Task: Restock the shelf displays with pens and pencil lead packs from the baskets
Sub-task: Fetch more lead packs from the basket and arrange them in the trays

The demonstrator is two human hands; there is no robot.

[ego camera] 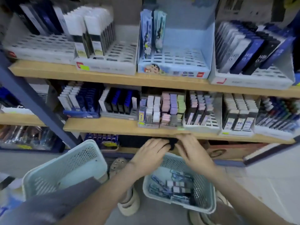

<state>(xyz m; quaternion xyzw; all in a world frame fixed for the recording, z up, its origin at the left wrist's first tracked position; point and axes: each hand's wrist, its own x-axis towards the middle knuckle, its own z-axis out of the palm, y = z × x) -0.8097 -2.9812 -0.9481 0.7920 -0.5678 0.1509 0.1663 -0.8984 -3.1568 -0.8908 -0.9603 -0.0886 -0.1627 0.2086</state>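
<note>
Fig.: wearer's body, top view: grey short sleeve point(65, 200) on L upper arm, forearms bare down to left hand point(150, 153) & right hand point(193, 151), cream perforated clog-type shoes point(129, 203) on feet.

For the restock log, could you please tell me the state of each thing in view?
Dark item: gripped by both hands, blurred.
Left hand: grips it.
Right hand: grips it.
Left basket: tilted, no stock visible.
Right basket: partly filled with packs.
Blue display: nearly empty.
</note>
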